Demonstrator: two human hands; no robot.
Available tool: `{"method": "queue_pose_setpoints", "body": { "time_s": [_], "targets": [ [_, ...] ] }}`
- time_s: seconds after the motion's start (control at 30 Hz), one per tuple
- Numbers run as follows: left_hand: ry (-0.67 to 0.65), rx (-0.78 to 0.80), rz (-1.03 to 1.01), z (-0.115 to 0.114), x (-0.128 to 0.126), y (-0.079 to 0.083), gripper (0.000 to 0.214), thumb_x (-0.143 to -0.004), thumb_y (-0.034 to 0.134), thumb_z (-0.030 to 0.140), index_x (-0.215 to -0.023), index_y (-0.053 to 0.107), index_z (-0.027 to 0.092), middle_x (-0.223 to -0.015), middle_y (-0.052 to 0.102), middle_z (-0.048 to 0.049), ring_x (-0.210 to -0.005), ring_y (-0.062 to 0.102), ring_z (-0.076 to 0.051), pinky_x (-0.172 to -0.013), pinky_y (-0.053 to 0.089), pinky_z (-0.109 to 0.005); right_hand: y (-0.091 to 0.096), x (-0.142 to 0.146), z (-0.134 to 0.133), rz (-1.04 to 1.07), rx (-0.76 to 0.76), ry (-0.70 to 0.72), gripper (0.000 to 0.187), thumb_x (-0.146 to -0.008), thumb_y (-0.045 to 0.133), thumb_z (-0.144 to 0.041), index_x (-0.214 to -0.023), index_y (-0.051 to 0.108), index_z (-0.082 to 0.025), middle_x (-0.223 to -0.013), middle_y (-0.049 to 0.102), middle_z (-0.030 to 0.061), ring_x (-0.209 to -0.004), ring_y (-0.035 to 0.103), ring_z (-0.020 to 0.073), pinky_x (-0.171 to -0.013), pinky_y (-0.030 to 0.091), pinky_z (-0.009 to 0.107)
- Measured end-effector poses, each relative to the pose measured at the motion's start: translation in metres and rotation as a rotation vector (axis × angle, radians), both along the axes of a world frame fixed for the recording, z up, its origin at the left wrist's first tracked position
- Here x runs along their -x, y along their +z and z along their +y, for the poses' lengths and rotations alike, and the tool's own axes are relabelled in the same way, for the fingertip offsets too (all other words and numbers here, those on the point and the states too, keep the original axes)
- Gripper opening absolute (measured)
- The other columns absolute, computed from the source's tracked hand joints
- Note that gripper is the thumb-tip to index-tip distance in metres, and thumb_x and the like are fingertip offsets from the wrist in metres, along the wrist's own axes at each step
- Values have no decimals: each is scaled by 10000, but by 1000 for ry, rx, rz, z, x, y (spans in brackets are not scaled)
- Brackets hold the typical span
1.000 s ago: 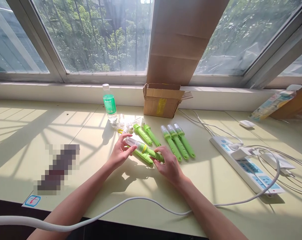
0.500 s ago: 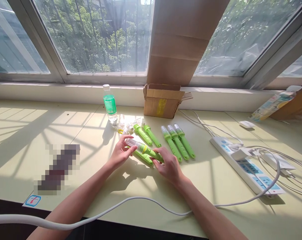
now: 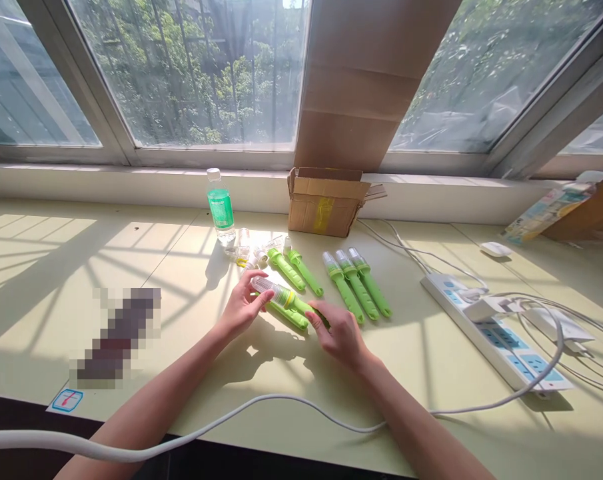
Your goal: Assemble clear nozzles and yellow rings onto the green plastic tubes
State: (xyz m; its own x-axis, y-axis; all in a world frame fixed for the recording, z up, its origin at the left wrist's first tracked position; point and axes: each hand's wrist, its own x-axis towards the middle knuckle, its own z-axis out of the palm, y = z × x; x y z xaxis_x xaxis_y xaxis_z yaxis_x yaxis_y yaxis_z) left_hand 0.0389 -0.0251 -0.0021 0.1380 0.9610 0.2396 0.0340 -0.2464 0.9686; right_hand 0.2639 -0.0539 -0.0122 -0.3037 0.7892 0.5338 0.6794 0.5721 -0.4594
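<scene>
Both hands hold one green brush (image 3: 287,298) with a clear cap, just above the pale green table (image 3: 131,267). My left hand (image 3: 242,308) pinches its clear cap end. My right hand (image 3: 339,335) grips the green handle end, fingers curled over it. Another green brush (image 3: 288,316) lies on the table right under the held one. Two more green brushes (image 3: 295,269) lie behind, and three capped green brushes (image 3: 357,283) lie side by side to the right. Loose clear caps (image 3: 244,250) sit near a water bottle (image 3: 220,207).
An open cardboard box (image 3: 323,200) stands by the window sill. A white power strip (image 3: 496,331) with plugs and cables lies at the right. A thick white cable (image 3: 231,417) crosses the table's near edge. A blurred dark object (image 3: 118,333) lies at the left.
My right hand's fingers have closed further over the handle end of the held brush. The left hand and the other brushes stay as they were.
</scene>
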Motion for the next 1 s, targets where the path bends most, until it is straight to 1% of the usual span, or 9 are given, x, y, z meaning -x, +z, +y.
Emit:
{"method": "queue_pose_setpoints", "body": {
  "time_s": [0.07,0.17,0.3,0.47,0.6,0.67,0.73,0.83,1.0],
  "targets": [
    [-7,7,-19,-1,-1,-1,397,-793,676,443,-1079,509,225,-801,569,-3,-642,569,-130,-526,540,-259,0,0,0,33,24,33,191,-936,481,-275,-973,647,-189,-758,704,50,-620,619,172,-576,472,273],
    [-22,14,-36,0,0,-2,403,-796,682,432,-1089,505,219,-786,572,0,-637,566,-128,-529,534,-255,-3,1,0,90,-7,40,227,-884,576,-324,-1065,609,-189,-838,702,68,-683,641,197,-574,496,287],
    [-15,17,-28,2,1,-2,409,-799,676,442,-1100,501,227,-805,572,1,-627,575,-131,-538,542,-276,-5,3,1,116,-43,32,154,-868,598,-308,-974,597,-196,-825,677,73,-722,639,207,-595,502,297],
    [-7,41,-7,0,0,1,393,-802,664,461,-1075,497,232,-753,563,14,-577,587,-141,-563,550,-315,5,2,0,115,94,61,139,-891,566,-311,-901,620,-183,-710,658,38,-591,574,168,-533,442,272],
    [-56,46,-26,-1,0,0,368,-828,642,440,-1092,492,232,-753,561,11,-600,588,-146,-597,553,-323,12,2,-2,101,257,107,227,-938,477,-306,-820,628,-183,-586,595,-5,-511,506,140,-488,382,255],
    [-57,36,-27,-1,0,0,362,-826,649,428,-1087,495,231,-780,560,7,-625,583,-141,-598,549,-306,10,3,-3,117,277,110,244,-946,468,-306,-821,635,-180,-587,601,-8,-515,510,136,-499,388,251],
    [-44,13,-27,-1,1,0,364,-818,660,429,-1077,502,228,-820,558,0,-655,578,-137,-579,538,-281,7,4,-2,129,231,75,216,-932,509,-318,-868,651,-168,-635,640,5,-529,531,136,-511,401,250],
    [-9,1,-7,-1,2,1,372,-839,625,467,-1091,516,217,-841,563,-3,-631,571,-121,-565,522,-262,0,4,-1,77,53,-5,187,-894,596,-317,-961,666,-156,-781,709,48,-630,609,162,-559,430,256],
    [111,66,24,-1,1,3,438,-908,472,559,-1143,487,191,-581,517,52,-481,530,-112,-510,460,-237,-4,3,0,-54,-238,-91,145,-888,620,-230,-1012,668,-172,-860,718,70,-784,653,191,-646,454,260]
  ]
}}
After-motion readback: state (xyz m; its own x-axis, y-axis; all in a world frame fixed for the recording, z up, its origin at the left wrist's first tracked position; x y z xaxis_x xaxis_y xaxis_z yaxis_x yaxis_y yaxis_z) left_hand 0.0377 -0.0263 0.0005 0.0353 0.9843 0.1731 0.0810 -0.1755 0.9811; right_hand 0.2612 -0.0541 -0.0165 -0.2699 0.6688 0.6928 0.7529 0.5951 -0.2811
